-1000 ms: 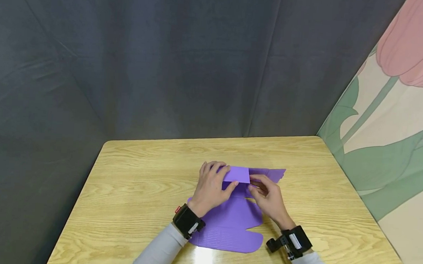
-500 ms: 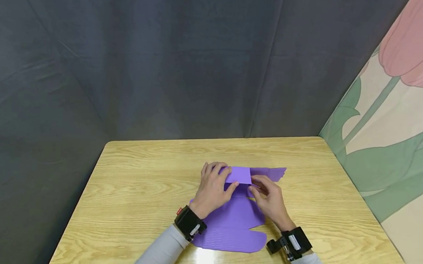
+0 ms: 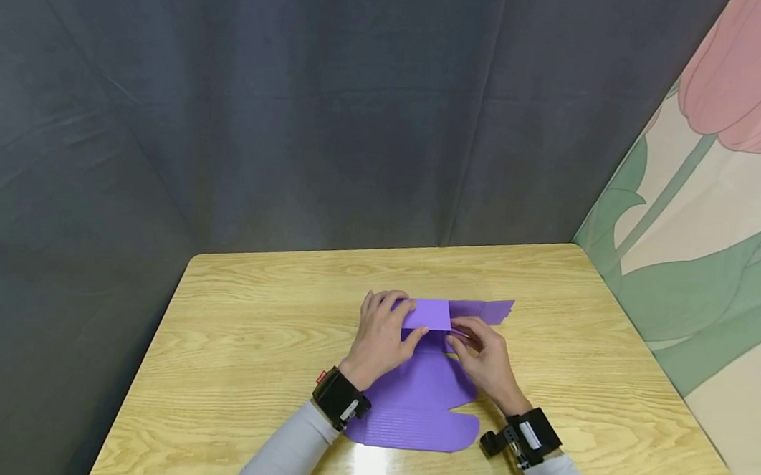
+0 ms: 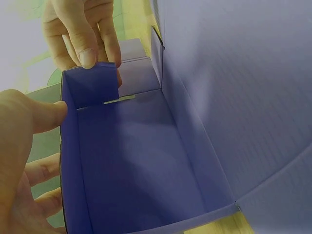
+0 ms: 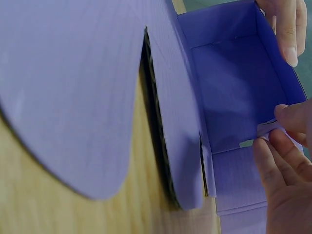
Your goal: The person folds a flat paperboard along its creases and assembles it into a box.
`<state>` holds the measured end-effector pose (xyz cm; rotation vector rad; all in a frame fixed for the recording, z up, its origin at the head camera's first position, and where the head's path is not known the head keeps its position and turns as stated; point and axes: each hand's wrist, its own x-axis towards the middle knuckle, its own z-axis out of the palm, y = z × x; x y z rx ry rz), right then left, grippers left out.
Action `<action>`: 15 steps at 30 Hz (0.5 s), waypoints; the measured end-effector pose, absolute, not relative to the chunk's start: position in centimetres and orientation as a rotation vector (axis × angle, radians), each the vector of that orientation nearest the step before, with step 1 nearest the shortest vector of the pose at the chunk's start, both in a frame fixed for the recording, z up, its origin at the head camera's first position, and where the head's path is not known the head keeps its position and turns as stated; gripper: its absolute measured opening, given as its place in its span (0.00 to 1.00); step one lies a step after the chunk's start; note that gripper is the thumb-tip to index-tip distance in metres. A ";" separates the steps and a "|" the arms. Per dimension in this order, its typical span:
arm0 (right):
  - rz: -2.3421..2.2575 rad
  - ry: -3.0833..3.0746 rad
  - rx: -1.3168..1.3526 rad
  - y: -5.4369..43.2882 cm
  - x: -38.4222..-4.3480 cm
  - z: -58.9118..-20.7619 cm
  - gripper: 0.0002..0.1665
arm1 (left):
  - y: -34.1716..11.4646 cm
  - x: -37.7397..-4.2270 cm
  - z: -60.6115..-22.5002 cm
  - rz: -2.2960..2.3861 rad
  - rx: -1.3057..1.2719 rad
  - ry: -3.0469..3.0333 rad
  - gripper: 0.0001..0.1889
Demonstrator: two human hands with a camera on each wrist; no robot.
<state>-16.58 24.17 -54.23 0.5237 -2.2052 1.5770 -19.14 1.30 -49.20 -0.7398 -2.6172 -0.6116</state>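
Observation:
A purple cardboard box (image 3: 421,379), partly folded, lies on the table with its long lid panel spread toward me. My left hand (image 3: 378,334) grips the box's far wall (image 4: 75,170), thumb on the inner side and fingers behind it. At the right end, my right hand (image 3: 487,359) pinches a small corner flap (image 4: 95,85) that stands at an angle to that wall. In the right wrist view, the thumb and fingers meet on this flap (image 5: 267,127). The right end panel (image 5: 239,175) lies folded outward, with a slot along its crease.
Pale wood-grain table (image 3: 252,345) surrounds the cardboard. A dark curtain (image 3: 335,120) hangs behind the far edge, and a flowered cloth (image 3: 694,283) borders the right side. Rounded side flaps (image 5: 97,146) of the lid reach out over the table.

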 end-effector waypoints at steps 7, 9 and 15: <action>1.562 -2.221 0.551 24.5 -16.6 -54.3 0.21 | 1.0 -19.4 -49.0 -0.616 -0.728 -2.646 0.24; 1.527 -2.247 0.515 24.7 -16.5 -54.3 0.21 | 0.9 -19.5 -49.0 -0.615 -0.725 -2.651 0.24; 1.526 -2.333 0.316 25.2 -16.4 -54.2 0.18 | 0.7 -19.7 -49.0 -0.628 -0.706 -2.675 0.24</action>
